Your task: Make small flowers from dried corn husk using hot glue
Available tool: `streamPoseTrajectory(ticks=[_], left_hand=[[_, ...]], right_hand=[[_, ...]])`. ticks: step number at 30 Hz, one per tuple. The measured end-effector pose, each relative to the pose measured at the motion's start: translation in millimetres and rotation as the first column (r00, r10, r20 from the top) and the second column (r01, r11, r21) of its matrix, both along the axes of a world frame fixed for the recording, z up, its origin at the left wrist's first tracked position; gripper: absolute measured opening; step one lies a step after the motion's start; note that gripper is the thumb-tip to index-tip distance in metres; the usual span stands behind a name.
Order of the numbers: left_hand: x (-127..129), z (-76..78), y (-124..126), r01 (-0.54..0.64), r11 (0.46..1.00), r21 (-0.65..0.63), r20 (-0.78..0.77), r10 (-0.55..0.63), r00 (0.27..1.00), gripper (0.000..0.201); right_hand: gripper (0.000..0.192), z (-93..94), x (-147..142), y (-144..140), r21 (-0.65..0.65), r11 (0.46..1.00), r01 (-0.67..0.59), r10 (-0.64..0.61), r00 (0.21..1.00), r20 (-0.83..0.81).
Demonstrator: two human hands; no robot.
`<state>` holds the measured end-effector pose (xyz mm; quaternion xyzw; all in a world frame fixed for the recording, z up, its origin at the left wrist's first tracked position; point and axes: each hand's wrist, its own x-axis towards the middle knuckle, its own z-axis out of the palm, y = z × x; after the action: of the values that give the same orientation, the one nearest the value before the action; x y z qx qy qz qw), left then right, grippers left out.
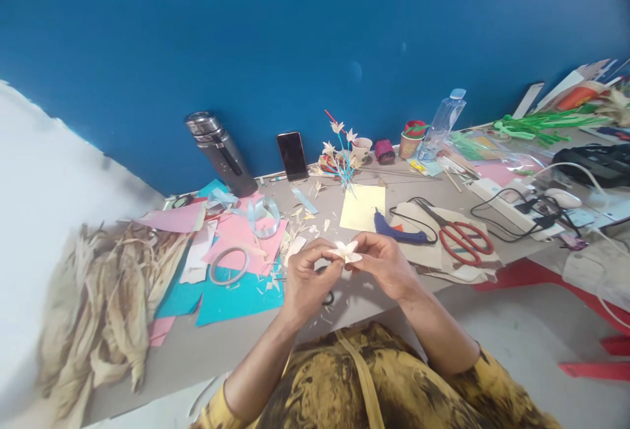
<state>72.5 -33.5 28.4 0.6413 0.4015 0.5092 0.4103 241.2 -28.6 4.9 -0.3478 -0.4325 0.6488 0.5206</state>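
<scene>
Between my two hands, above the front of the table, is a small cream-white flower [347, 252] with pointed petals. My left hand [311, 278] pinches its left side with thumb and fingers. From the right, my right hand [381, 262] pinches the opposite petals. Whatever lies behind the flower is hidden by the fingers. Just beyond my right hand rests a blue glue gun [401, 231], with large red-handled scissors [462, 239] to its right. A dark ring-shaped handle [328, 298] shows partly below my left hand.
Dried husks [118, 298] hang over the left edge. Tape [229, 266], blue paper [236, 301] and scraps lie left of my hands. Behind stand a flask [221, 153], a phone [292, 155], similar flowers on blue stems [344, 165] and a bottle [443, 124]. A power strip [514, 206] with cables sits right.
</scene>
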Motion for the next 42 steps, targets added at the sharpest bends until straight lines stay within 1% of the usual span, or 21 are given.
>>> streamPoseTrajectory(ticks=[6,13,18,24,31,33,34,36,37,39,40,42], left_hand=[[-1,2.0,-1,0.018,1.000,0.009,-0.008,-0.018,1.000,0.013],[1,6.7,-5,-0.001,0.999,0.051,-0.036,0.003,0.999,0.014],[2,3.7,-6,-0.023,0.996,0.090,-0.041,0.027,0.999,0.014],[2,0.2,-6,-0.032,0.993,0.116,-0.036,0.036,0.999,0.013],[3,-1.3,-7,-0.031,0.995,0.097,-0.055,0.037,0.998,0.015],[3,-3.0,-7,-0.042,0.998,0.052,-0.050,0.044,0.998,0.014],[3,-4.1,-6,-0.038,0.999,0.005,-0.034,0.038,0.999,0.012],[4,-6.6,-4,-0.007,0.987,-0.161,0.060,0.016,0.998,0.006],[4,-7.9,-2,0.023,0.965,-0.261,0.138,0.014,0.990,0.002],[4,-9.9,3,0.090,0.896,-0.435,0.314,0.058,0.948,0.008],[4,-10.5,7,0.119,0.860,-0.496,0.387,0.096,0.917,0.011],[4,-10.8,12,0.163,0.808,-0.566,0.479,0.162,0.862,0.016]], right_hand=[[0.028,5.3,0,0,-0.024,1.000,0.009,-0.009,1.000,0.024],[0.032,11.9,0,-2,-0.033,0.999,0.005,-0.004,0.999,0.035],[0.033,12.9,0,-2,-0.025,1.000,0.007,-0.006,0.999,0.041],[0.029,10.5,1,-3,-0.003,1.000,-0.011,0.011,1.000,0.017],[0.026,9.6,1,-2,-0.005,1.000,-0.018,0.018,1.000,0.001],[0.025,7.8,0,-1,-0.009,1.000,-0.020,0.020,1.000,-0.008],[0.025,6.4,0,-1,-0.008,1.000,-0.024,0.024,1.000,-0.011],[0.023,3.0,0,1,-0.013,0.999,-0.032,0.032,0.999,-0.020],[0.024,1.4,-1,2,-0.020,0.999,-0.031,0.031,0.999,-0.026],[0.027,-0.6,-1,4,-0.043,0.999,-0.003,0.002,1.000,-0.027],[0.028,-0.9,-2,5,-0.051,0.998,0.021,-0.022,1.000,-0.013],[0.027,-0.4,-5,6,-0.045,0.997,0.059,-0.056,0.997,0.058]])
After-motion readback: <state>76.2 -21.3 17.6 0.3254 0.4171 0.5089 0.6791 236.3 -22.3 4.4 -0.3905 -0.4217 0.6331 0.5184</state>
